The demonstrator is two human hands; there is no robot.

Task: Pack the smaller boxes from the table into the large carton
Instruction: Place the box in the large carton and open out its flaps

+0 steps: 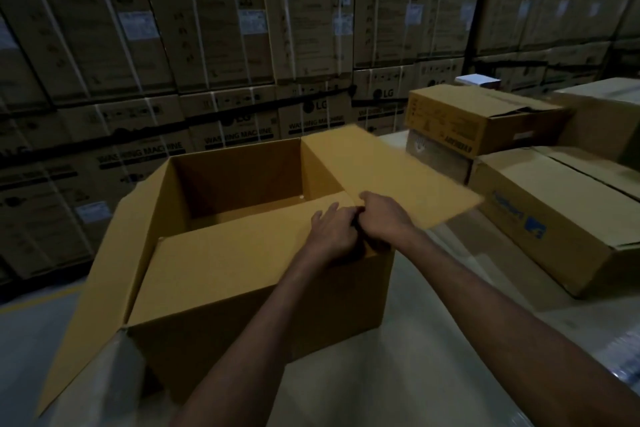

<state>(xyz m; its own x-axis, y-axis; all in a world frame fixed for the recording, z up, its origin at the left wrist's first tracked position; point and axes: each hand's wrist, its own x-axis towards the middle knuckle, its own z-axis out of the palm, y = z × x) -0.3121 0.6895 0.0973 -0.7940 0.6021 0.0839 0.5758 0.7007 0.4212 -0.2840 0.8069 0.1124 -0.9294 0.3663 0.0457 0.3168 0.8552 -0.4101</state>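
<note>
step in hand: preparing the large carton (pixel 242 288) for loading. the carton stands on the table (pixel 433 340), top open. the left flap (pixel 114 270) hangs outward, the right flap (pixel 398 177) spreads outward and appears blurred, and the near flap (pixel 225 263) lies folded inward over part of the opening. no small box shows in the visible part of the interior, so packing is judged not yet begun.

hand state: both hands meet at the near right corner of the carton, touching each other. the left hand (pixel 332 236) rests on the near flap with its fingers fairly straight; its thumb is hidden. the right hand (pixel 384 218) has its fingers curled down at the junction of the near flap and the right flap, gripping the carton edge there. which of the two flaps it closes on cannot be told.

task items: the smaller boxes sit on the table to the right of the carton, well clear of the hands. a yellow box (pixel 485 118) is stacked on a grey box (pixel 440 159), and a box with blue print (pixel 554 218) lies just beside them, nearer the person.

next move, as judged: the near flap needs folding outward so the whole opening is free. the hands then release the corner and reach right for the nearest box. the outspread right flap lies between carton and boxes, so each box must be lifted over it.
</note>
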